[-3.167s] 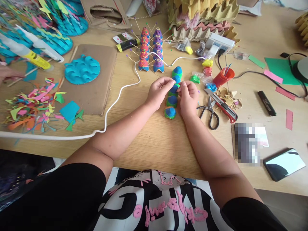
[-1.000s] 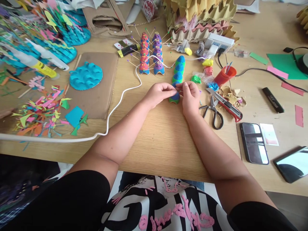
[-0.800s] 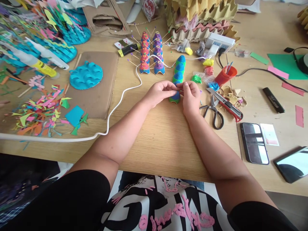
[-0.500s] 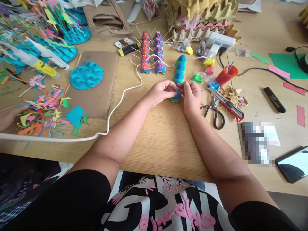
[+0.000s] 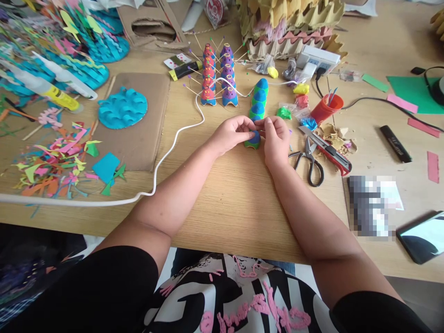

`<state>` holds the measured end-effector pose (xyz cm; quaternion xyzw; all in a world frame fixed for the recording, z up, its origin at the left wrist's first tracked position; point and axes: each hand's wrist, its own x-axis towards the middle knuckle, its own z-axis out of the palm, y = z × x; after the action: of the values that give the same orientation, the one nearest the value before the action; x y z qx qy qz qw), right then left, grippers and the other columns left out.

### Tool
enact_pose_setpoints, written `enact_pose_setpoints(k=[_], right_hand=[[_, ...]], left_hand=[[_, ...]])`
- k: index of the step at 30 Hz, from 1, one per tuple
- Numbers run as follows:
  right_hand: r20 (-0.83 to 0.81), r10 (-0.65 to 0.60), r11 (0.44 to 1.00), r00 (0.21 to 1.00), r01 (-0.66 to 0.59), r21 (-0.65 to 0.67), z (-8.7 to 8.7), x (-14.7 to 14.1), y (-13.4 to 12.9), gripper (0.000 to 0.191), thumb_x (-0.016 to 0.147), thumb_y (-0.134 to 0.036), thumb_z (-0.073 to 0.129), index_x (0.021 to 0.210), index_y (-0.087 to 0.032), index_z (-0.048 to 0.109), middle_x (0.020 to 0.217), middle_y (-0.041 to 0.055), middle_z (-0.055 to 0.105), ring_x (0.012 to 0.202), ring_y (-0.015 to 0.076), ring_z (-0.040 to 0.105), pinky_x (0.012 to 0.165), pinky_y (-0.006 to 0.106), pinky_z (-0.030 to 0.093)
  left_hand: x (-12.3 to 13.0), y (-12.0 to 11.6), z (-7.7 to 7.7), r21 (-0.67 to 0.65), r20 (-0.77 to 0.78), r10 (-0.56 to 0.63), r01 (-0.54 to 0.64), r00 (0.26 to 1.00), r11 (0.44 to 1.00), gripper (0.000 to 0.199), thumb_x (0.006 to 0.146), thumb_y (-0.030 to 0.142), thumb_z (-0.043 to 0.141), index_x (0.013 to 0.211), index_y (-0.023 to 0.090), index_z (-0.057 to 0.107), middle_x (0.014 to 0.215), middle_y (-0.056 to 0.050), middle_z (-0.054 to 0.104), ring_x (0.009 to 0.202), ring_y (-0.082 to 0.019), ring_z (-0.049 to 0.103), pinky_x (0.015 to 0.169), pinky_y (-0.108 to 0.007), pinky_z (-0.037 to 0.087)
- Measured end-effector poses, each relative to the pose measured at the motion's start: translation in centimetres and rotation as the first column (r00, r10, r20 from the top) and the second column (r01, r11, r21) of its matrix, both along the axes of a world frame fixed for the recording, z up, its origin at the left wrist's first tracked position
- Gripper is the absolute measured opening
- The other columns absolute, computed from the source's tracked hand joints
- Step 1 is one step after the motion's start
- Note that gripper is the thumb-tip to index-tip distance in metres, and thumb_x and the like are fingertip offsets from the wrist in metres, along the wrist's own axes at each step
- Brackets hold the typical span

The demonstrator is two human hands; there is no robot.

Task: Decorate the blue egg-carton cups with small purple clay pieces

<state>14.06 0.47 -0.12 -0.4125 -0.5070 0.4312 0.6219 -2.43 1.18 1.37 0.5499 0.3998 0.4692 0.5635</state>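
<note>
A row of egg-carton cups covered in blue and green clay lies lengthwise in front of me on the wooden table. My left hand is closed, its thumb and fingertips pinched against the near part of this row. From the other side, my right hand is closed too, with bent fingers meeting the left ones over the same cups. Any small piece between the fingertips is hidden. Left of the row stand two finished-looking egg-carton caterpillars, one red and blue, one purple and blue, with sticks poking out.
Scissors, a red box cutter and an orange cup lie right of my hands. A white cable crosses the table at left, by paper scraps and a blue egg-carton disc. Egg cartons are stacked behind.
Another person's hand at the left edge has left the paper scraps and is out of view. My own hands stay almost where they were on the blue-and-green row.
</note>
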Motion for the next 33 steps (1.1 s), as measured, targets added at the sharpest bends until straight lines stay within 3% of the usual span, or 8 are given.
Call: enact_pose_setpoints(k=[7, 13, 20, 33], right_hand=[[0.024, -0.012, 1.000, 1.000, 0.012, -0.012, 0.15, 0.04, -0.09, 0.047, 0.099, -0.071, 0.074, 0.089, -0.026, 0.069, 0.088, -0.0015, 0.079, 0.090, 0.0156, 0.080, 0.088, 0.032, 0.067], [0.024, -0.015, 1.000, 1.000, 0.015, -0.009, 0.15, 0.03, -0.05, 0.044, 0.101, -0.068, 0.074, 0.089, -0.026, 0.069, 0.088, -0.0016, 0.078, 0.088, 0.0146, 0.079, 0.086, 0.030, 0.067], [0.023, -0.016, 0.999, 1.000, 0.017, -0.030, 0.04, 0.09, -0.01, 0.042, 0.103, -0.066, 0.073, 0.090, -0.026, 0.068, 0.088, -0.0017, 0.078, 0.090, 0.0145, 0.079, 0.084, 0.030, 0.066], [0.019, -0.017, 0.999, 1.000, 0.018, -0.046, 0.43, 0.02, -0.18, 0.044, 0.100, -0.068, 0.074, 0.089, -0.026, 0.066, 0.089, -0.0012, 0.078, 0.092, 0.0153, 0.079, 0.084, 0.030, 0.065]], left_hand=[[-0.01, 0.06, -0.24, 0.016, 0.016, -0.011, 0.011, 1.000, 1.000, 0.019, 0.083, 0.004, 0.085, 0.093, 0.019, 0.081, 0.074, 0.005, 0.065, 0.069, -0.007, 0.056, 0.067, -0.020, 0.045], [-0.13, 0.16, -0.18, 0.007, 0.090, -0.056, 0.055, 0.994, 0.998, 0.011, 0.091, 0.008, 0.077, 0.095, 0.018, 0.079, 0.095, 0.001, 0.079, 0.086, -0.010, 0.070, 0.086, -0.022, 0.056], [-0.29, 0.13, -0.31, 0.027, 0.018, -0.056, 0.055, 0.998, 0.998, 0.022, 0.083, 0.006, 0.089, 0.098, 0.020, 0.082, 0.078, 0.005, 0.065, 0.070, -0.007, 0.055, 0.069, -0.020, 0.044], [-0.51, 0.18, -0.28, 0.047, 0.033, -0.059, 0.058, 0.998, 0.997, 0.020, 0.084, 0.006, 0.087, 0.097, 0.020, 0.080, 0.082, 0.004, 0.065, 0.077, -0.009, 0.058, 0.074, -0.022, 0.048]])
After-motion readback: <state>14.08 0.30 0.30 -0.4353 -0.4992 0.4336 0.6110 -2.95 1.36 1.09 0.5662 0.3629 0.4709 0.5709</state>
